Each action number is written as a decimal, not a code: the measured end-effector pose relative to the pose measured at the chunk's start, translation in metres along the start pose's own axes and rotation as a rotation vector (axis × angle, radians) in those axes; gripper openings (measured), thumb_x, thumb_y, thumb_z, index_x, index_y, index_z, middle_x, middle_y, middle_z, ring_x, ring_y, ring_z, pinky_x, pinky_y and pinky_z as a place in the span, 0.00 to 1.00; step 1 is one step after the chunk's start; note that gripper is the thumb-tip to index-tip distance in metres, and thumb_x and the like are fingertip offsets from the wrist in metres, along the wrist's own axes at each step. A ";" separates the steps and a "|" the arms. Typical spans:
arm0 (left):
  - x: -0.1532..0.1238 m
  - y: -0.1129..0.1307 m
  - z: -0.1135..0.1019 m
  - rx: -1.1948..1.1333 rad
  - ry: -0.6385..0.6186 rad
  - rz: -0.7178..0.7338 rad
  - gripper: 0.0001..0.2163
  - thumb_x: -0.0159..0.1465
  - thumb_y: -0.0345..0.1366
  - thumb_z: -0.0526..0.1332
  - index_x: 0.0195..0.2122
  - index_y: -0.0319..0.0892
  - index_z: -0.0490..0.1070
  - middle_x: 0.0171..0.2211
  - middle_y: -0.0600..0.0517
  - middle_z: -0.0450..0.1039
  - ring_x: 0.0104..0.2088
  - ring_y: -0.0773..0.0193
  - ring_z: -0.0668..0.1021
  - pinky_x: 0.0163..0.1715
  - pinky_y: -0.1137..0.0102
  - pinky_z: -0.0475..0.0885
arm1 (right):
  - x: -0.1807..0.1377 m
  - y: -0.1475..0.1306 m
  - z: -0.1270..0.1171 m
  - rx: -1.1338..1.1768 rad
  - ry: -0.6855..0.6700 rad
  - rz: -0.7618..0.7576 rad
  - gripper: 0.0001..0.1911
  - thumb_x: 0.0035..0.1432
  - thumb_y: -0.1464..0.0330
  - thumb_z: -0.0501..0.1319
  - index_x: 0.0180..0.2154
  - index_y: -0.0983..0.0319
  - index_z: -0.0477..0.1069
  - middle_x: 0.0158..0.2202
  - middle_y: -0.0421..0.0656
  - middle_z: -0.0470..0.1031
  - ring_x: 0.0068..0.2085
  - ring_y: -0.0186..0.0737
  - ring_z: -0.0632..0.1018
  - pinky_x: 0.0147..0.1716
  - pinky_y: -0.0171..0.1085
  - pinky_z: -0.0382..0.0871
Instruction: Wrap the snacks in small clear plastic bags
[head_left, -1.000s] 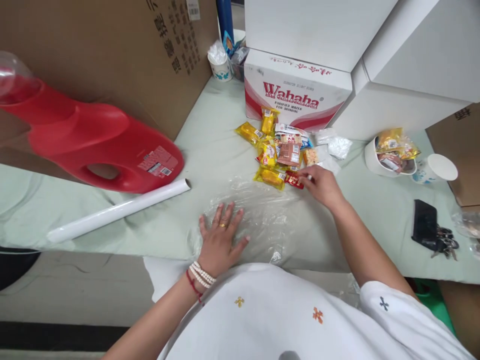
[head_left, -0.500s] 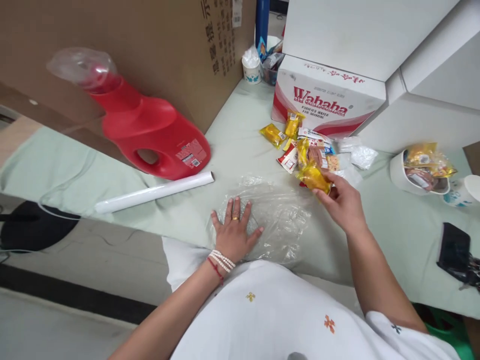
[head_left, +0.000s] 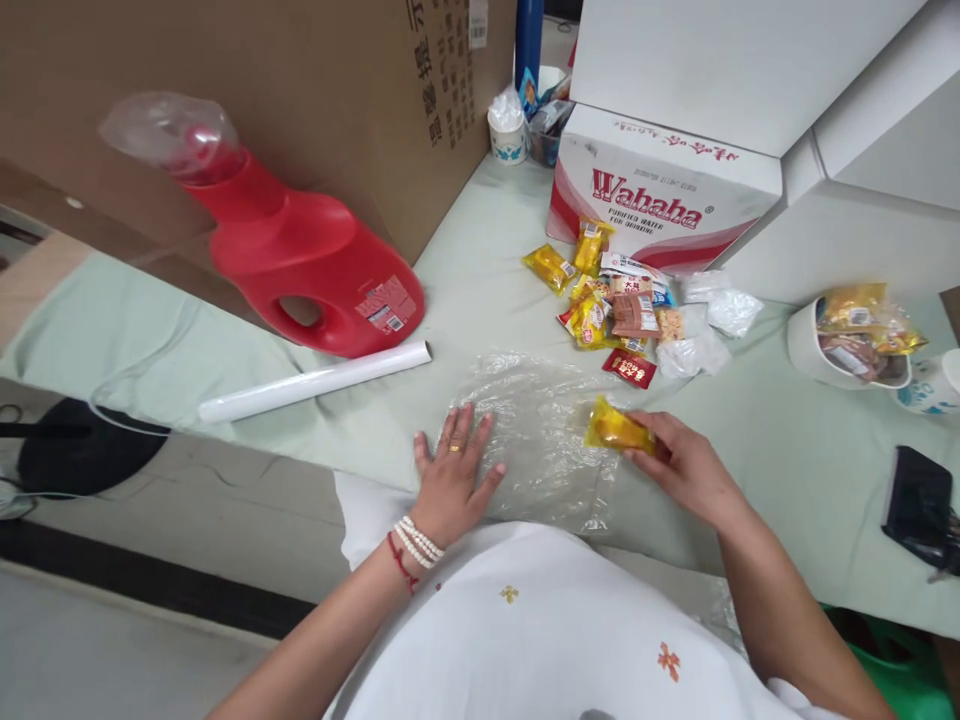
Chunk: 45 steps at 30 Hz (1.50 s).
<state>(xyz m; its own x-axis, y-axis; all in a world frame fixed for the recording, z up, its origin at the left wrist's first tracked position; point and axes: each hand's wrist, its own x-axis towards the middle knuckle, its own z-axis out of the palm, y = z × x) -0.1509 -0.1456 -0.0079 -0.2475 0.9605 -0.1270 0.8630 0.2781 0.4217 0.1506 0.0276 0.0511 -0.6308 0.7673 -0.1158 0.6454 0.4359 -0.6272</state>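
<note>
My left hand (head_left: 454, 480) lies flat with fingers spread on the left side of a clear plastic bag (head_left: 536, 440), which is spread on the table. Between the thumb and fingers of my right hand (head_left: 686, 465) is a yellow-wrapped snack (head_left: 616, 428), held over the bag's right edge. Beyond it, several packaged snacks lie in a loose pile: a yellow packet (head_left: 550, 268) at the left, a brown packet (head_left: 635, 315) in the middle and a small red packet (head_left: 629, 367) nearest me. Crumpled clear wrappers (head_left: 694, 352) sit at the pile's right.
A red detergent bottle (head_left: 322, 265) and a white tube (head_left: 315, 382) are on the left. Behind the pile stands a Wahaha carton (head_left: 660, 205). On the right are a white bowl of snacks (head_left: 806, 350), a paper cup (head_left: 934, 385) and a black phone (head_left: 916, 505).
My right hand has drawn the yellow-wrapped snack away from the pile toward me, over the bag, uncovering the small red packet. My left hand has slid slightly toward me on the bag.
</note>
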 end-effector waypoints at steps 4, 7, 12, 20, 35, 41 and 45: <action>-0.004 0.002 -0.014 -0.128 0.043 -0.037 0.29 0.74 0.45 0.49 0.75 0.54 0.45 0.76 0.43 0.45 0.76 0.44 0.48 0.67 0.31 0.40 | 0.021 -0.047 0.005 0.022 0.015 -0.078 0.25 0.66 0.58 0.62 0.62 0.56 0.69 0.50 0.48 0.77 0.34 0.42 0.78 0.35 0.41 0.74; -0.012 -0.010 -0.026 -0.137 0.116 0.091 0.32 0.71 0.38 0.53 0.75 0.51 0.44 0.75 0.41 0.49 0.75 0.46 0.52 0.70 0.37 0.43 | 0.041 -0.073 0.038 -0.116 -0.145 -0.087 0.24 0.67 0.63 0.61 0.63 0.55 0.68 0.54 0.49 0.76 0.43 0.48 0.80 0.41 0.42 0.75; -0.030 -0.051 -0.038 -0.043 0.012 0.500 0.38 0.61 0.27 0.56 0.73 0.48 0.50 0.73 0.39 0.55 0.72 0.48 0.62 0.72 0.42 0.45 | 0.038 -0.064 0.069 -0.138 -0.278 -0.162 0.32 0.66 0.65 0.62 0.69 0.59 0.59 0.69 0.56 0.60 0.56 0.54 0.77 0.48 0.47 0.76; -0.031 -0.079 -0.025 -0.022 -0.002 0.551 0.15 0.69 0.31 0.59 0.54 0.51 0.76 0.62 0.48 0.74 0.67 0.54 0.70 0.72 0.49 0.49 | -0.038 0.000 0.064 0.006 -0.222 -0.552 0.13 0.69 0.69 0.60 0.54 0.57 0.74 0.56 0.53 0.73 0.49 0.46 0.77 0.49 0.47 0.75; 0.109 -0.033 -0.038 -0.014 0.070 0.053 0.12 0.62 0.39 0.61 0.42 0.39 0.78 0.38 0.42 0.76 0.43 0.47 0.75 0.51 0.52 0.71 | 0.039 0.011 0.026 -0.089 0.099 -0.095 0.16 0.68 0.64 0.55 0.47 0.62 0.78 0.44 0.51 0.80 0.44 0.49 0.80 0.44 0.45 0.75; 0.083 -0.027 -0.042 0.033 0.574 0.007 0.15 0.66 0.37 0.58 0.49 0.37 0.76 0.46 0.38 0.73 0.50 0.46 0.72 0.54 0.51 0.67 | 0.091 -0.038 0.038 -0.323 0.005 -0.203 0.22 0.71 0.67 0.53 0.61 0.65 0.70 0.58 0.54 0.75 0.56 0.53 0.73 0.56 0.47 0.69; 0.052 -0.002 -0.048 0.088 0.557 0.292 0.13 0.69 0.33 0.56 0.49 0.45 0.78 0.35 0.47 0.74 0.38 0.54 0.71 0.43 0.57 0.64 | 0.128 -0.063 0.063 -0.471 -0.079 -0.087 0.31 0.68 0.67 0.58 0.68 0.71 0.59 0.62 0.60 0.70 0.60 0.58 0.69 0.57 0.47 0.65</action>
<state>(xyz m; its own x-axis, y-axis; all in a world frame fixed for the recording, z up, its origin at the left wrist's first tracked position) -0.1867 -0.0956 0.0278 -0.1674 0.8622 0.4781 0.9568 0.0251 0.2896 0.0023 0.0692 0.0272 -0.7101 0.6883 -0.1481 0.7021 0.6764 -0.2225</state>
